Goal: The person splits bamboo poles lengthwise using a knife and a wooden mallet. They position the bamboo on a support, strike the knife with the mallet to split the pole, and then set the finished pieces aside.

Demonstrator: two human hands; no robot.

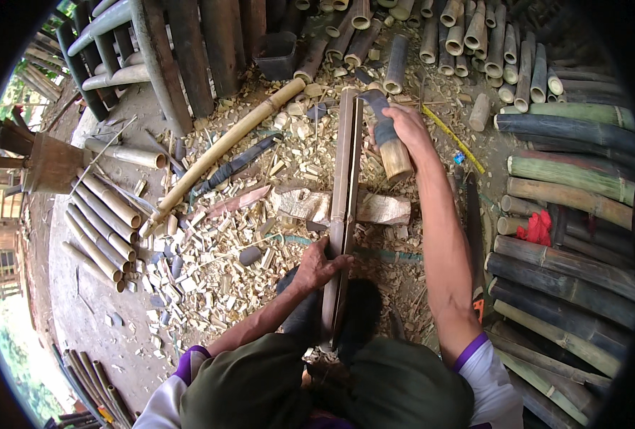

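My left hand [320,266] grips the lower part of a long brown split bamboo pole [342,171], its fingers wrapped over it. The pole runs away from me between my knees, with a dark lengthwise gap along its right side. It lies across a rough-hewn wooden block [383,207]. My right hand [409,130] is closed round a short, thick hammer-like tool [396,161] with a pale wooden end, a dark wrapped middle and a dark head. That head is at the pole's far end; whether it touches the pole I cannot tell.
Wood chips [253,257] cover the ground. A pale bamboo pole [239,146] and a dark sheathed-looking tool [239,166] lie left. A yellow measuring tape [453,139] lies right, near stacked bamboo [568,189] and a red cloth [535,227]. A black container [275,56] stands at the back.
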